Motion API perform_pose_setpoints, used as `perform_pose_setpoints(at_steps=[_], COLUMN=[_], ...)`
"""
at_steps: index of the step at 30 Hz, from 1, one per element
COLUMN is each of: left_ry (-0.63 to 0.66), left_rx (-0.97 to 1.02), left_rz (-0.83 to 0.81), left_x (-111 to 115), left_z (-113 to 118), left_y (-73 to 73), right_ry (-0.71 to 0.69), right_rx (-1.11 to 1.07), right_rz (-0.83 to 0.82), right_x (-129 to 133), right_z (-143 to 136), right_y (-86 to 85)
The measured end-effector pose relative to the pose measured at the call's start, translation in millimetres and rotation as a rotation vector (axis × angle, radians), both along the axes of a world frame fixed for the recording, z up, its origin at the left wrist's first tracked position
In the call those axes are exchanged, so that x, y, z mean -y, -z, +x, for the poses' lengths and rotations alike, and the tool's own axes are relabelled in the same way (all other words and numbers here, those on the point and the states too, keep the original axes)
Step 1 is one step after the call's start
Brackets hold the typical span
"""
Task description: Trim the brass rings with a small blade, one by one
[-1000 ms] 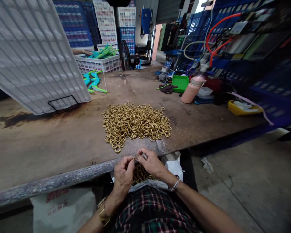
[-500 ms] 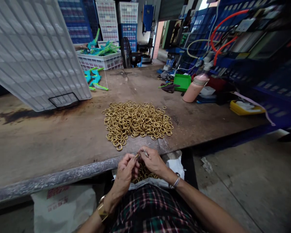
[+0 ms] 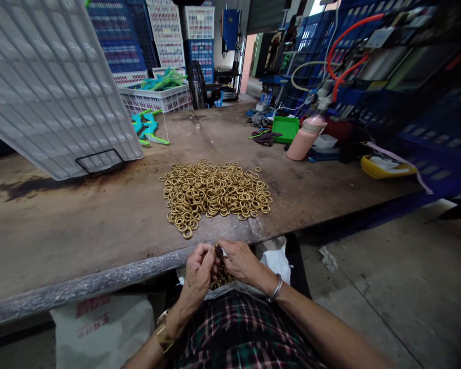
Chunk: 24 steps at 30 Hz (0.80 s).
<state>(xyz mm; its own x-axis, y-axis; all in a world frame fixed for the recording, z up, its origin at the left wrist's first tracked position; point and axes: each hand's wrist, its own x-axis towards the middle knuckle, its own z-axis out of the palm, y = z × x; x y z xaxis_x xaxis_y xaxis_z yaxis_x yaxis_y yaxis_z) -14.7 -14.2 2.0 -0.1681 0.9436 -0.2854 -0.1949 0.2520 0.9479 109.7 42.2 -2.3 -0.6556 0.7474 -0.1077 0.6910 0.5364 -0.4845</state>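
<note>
At the table's front edge, my left hand pinches a brass-coloured ring between thumb and fingers. My right hand is closed right beside it, fingertips meeting the left ones. A small dark piece shows between the two hands, too small to name. Below them, more rings lie in a white sack opened on my lap, partly hidden by my hands. Just beyond the edge, a wide heap of the same rings is spread on the wooden table.
A white plastic crate leans at the left. Behind it, blue and green plastic parts lie near a filled basket. On the right stand a pink bottle, a green tray and a yellow tray. A printed sack hangs below.
My right hand has turned slightly, fingers now over the ring. The silvery bit seen in it before is hidden. A co-worker's hand at the far basket has gone from view.
</note>
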Motion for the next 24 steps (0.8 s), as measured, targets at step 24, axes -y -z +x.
perform_pose_setpoints(at_steps=[24], left_ry=[-0.050], left_rx=[0.746], left_rz=[-0.150], left_x=[-1], left_z=[-16], left_y=[9.1], right_ry=[0.361], right_rx=[0.135], right_rz=[0.248], right_x=[-76], right_z=[-37], right_y=[13.5])
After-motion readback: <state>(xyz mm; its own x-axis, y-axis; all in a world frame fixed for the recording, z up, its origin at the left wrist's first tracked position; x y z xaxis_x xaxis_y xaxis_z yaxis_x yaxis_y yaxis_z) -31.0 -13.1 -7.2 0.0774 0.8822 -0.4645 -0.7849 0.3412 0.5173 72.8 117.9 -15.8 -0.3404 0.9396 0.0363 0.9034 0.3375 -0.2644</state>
